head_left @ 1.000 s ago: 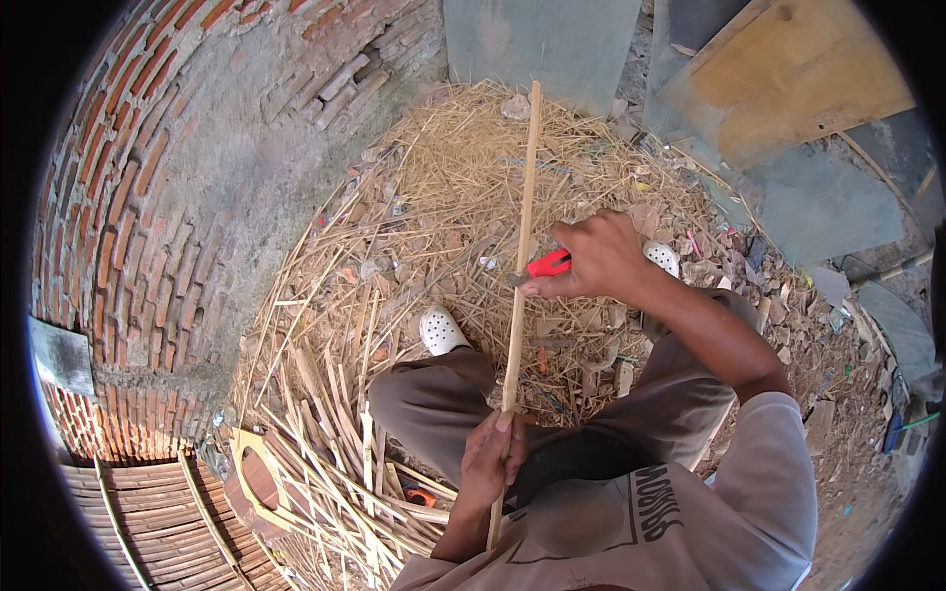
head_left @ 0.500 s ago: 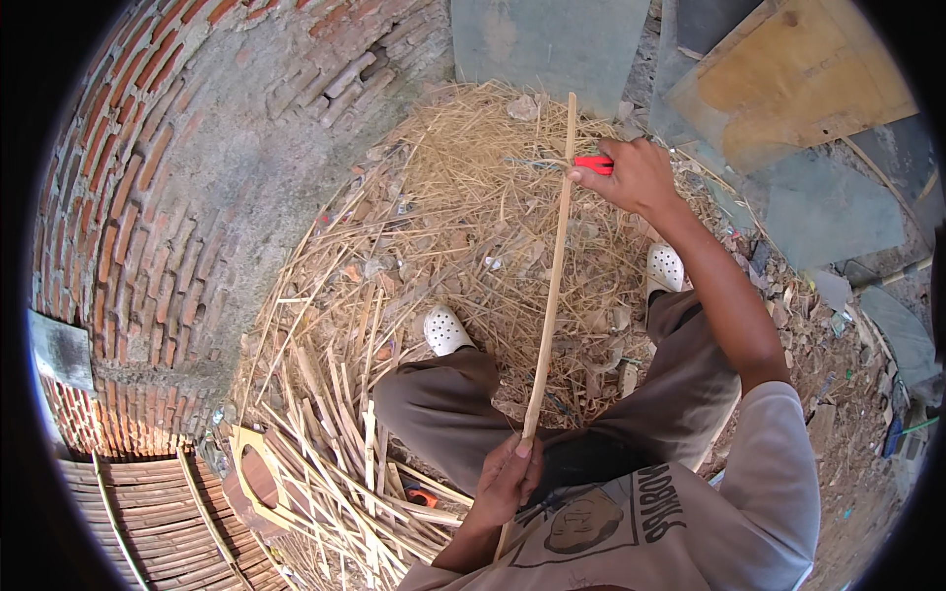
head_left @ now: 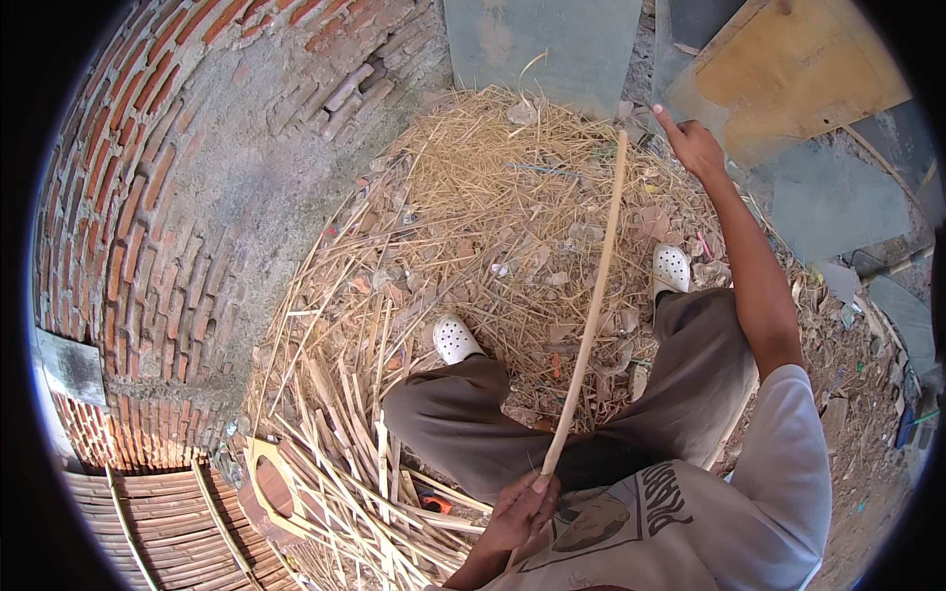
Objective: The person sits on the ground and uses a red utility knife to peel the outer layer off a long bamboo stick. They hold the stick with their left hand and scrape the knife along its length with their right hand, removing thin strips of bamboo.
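Note:
A long pale bamboo strip slants up and away from my lap, its far end standing free over the ground. Near my waist, my left hand is closed around its lower part, thumb on top. My right hand is raised beyond the strip's tip to the right, apart from it. Its thumb sticks out while the other fingers look curled, and what they hold is hidden. A thin curled shaving shows in front of the grey panel.
Split bamboo strips lie piled at my left, with an orange-and-black tool among them. Straw-like shavings cover the ground ahead. A brick wall rises on the left; grey panels and a yellowish board stand at the back.
My right hand has moved off the strip, outward to the right, and the red handle it held no longer shows. The strip's far end has swung right; my left hand keeps its grip.

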### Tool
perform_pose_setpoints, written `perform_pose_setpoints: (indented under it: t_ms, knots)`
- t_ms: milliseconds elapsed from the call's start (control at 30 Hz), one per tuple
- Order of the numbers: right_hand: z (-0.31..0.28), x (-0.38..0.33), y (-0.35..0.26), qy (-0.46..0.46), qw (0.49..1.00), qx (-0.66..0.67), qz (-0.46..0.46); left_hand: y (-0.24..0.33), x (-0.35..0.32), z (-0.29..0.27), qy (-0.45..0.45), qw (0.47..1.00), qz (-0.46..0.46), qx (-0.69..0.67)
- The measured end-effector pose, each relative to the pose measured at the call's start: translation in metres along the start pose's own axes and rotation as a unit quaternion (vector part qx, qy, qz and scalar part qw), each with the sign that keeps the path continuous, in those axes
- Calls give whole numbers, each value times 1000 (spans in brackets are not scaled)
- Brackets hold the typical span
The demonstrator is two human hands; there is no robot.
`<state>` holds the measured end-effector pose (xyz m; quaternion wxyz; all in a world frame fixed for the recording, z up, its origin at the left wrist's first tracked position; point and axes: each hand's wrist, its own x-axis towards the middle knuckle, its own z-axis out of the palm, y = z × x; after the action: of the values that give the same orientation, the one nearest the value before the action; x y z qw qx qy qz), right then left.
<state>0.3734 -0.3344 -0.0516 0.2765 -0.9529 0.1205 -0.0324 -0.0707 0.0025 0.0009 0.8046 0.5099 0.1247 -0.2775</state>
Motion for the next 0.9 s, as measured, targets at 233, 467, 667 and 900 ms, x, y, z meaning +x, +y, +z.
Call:
perform_pose_setpoints:
  t_ms: [233,467,667,900]
  knots:
    - [1,-181,-107,-122,926,-22,-356,24,49,-28,62,989,109,-78]
    - [18,-205,-111,-39,902,-3,-431,39,48,-11,105,991,83,22]
    - [26,-231,-106,-37,862,-11,-505,40,45,-6,122,986,79,83]
    - [16,-202,-111,-50,902,-33,-427,37,42,-7,119,983,89,111]
